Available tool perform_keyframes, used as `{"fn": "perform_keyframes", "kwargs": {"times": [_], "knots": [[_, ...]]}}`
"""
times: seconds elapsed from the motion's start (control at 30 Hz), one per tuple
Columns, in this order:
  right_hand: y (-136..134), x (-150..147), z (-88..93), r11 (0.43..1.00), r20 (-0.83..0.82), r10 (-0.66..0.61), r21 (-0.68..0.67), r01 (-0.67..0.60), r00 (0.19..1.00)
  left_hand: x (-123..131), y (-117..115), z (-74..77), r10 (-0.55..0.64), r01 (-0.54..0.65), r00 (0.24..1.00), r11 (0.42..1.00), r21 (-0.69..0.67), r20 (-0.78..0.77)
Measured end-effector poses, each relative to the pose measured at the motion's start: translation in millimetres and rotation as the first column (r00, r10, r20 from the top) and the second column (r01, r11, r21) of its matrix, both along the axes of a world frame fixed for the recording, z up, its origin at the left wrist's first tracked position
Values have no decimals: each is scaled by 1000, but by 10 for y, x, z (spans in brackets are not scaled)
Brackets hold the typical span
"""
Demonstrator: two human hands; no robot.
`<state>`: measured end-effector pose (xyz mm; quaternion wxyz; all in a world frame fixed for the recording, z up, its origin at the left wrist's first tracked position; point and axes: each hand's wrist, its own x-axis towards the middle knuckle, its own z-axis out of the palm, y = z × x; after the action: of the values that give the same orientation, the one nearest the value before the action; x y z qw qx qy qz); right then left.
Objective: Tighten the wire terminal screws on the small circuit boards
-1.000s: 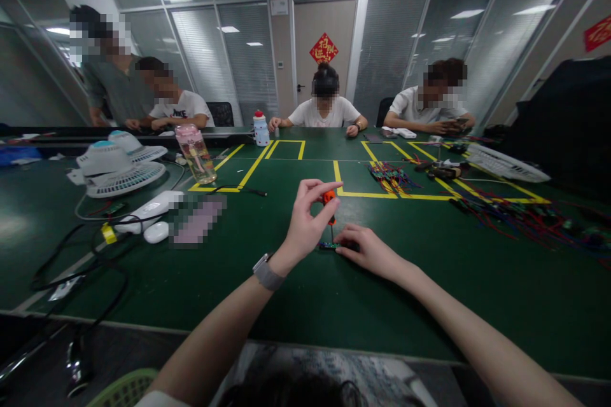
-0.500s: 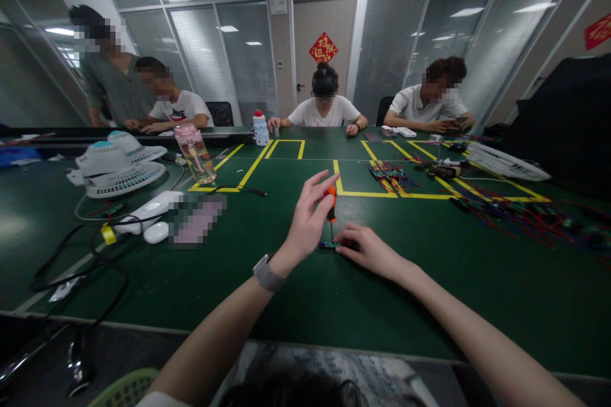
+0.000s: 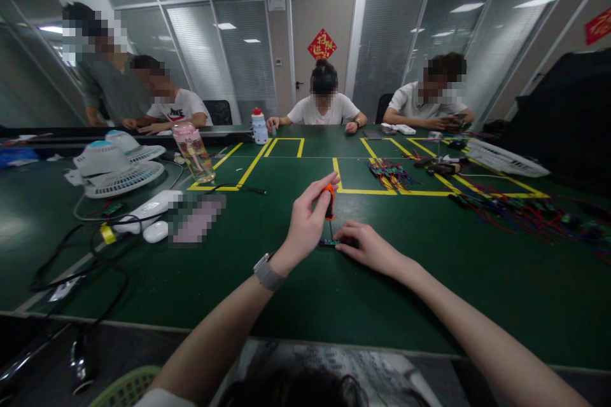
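Observation:
In the head view, my left hand (image 3: 308, 213) is closed around the orange and black handle of a screwdriver (image 3: 330, 206). The screwdriver stands upright, its thin shaft reaching down to a small circuit board (image 3: 328, 243) on the green table (image 3: 286, 305). My right hand (image 3: 363, 245) lies low on the table and pinches the board's right end between thumb and fingers, covering that part of it. Whether the tip sits in a screw is too small to tell.
Circuit boards with red and blue wires (image 3: 391, 173) lie ahead to the right, beside a white basket (image 3: 506, 158). Leftward are white fans (image 3: 119, 172), a pink-lidded bottle (image 3: 195, 156) and black cables (image 3: 62, 248). Several people sit or stand across the table.
The fingers of my left hand have drawn in closer around the screwdriver handle, which has turned a little. My right hand stays on the board.

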<state>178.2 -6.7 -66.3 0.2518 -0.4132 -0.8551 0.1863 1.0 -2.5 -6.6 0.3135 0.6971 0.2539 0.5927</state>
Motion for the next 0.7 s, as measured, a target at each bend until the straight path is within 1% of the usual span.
{"fn": "perform_keyframes", "kwargs": {"times": [0.07, 0.13, 0.2, 0.27, 0.3, 0.4, 0.43, 0.47, 0.5, 0.6, 0.63, 0.7], "knots": [[0, -2, 3, 1000, -1, -3, 2, 3, 1000, 0, -18, 8, 60, -59, 998, 997, 45, -25], [-2, -5, 9, 1000, 4, -7, 0, 7, 1000, -11, -30, 14, 168, -159, 984, 980, 123, -65], [-4, -9, 14, 1000, 9, -12, -4, 12, 1000, -25, -32, 16, 240, -224, 967, 961, 164, -86], [-6, -11, 16, 1000, 9, -17, -12, 17, 1000, -33, -24, 13, 240, -226, 967, 961, 158, -79], [-6, -11, 16, 1000, 8, -18, -15, 18, 1000, -32, -17, 9, 212, -201, 975, 969, 143, -67], [-8, -11, 21, 1000, 8, -13, -10, 13, 1000, -18, 2, -4, 68, -67, 997, 996, 57, -18], [-9, -11, 24, 1000, 11, -10, -6, 10, 1000, -13, 4, -7, 40, -40, 999, 999, 34, -7], [-11, -11, 28, 1000, 13, -8, -4, 9, 1000, -9, 4, -7, 37, -37, 999, 999, 22, -5], [-13, -13, 32, 1000, 15, -9, -5, 9, 1000, -6, 1, -5, 61, -61, 998, 998, 26, -11], [-19, -17, 40, 1000, 9, -15, -16, 15, 1000, -10, -16, 8, 195, -191, 980, 978, 88, -44], [-21, -18, 41, 1000, 8, -17, -17, 18, 1000, -12, -20, 12, 223, -217, 974, 971, 102, -49], [-24, -20, 42, 1000, 8, -19, -18, 19, 1000, -14, -23, 16, 221, -216, 974, 971, 99, -49]]}}
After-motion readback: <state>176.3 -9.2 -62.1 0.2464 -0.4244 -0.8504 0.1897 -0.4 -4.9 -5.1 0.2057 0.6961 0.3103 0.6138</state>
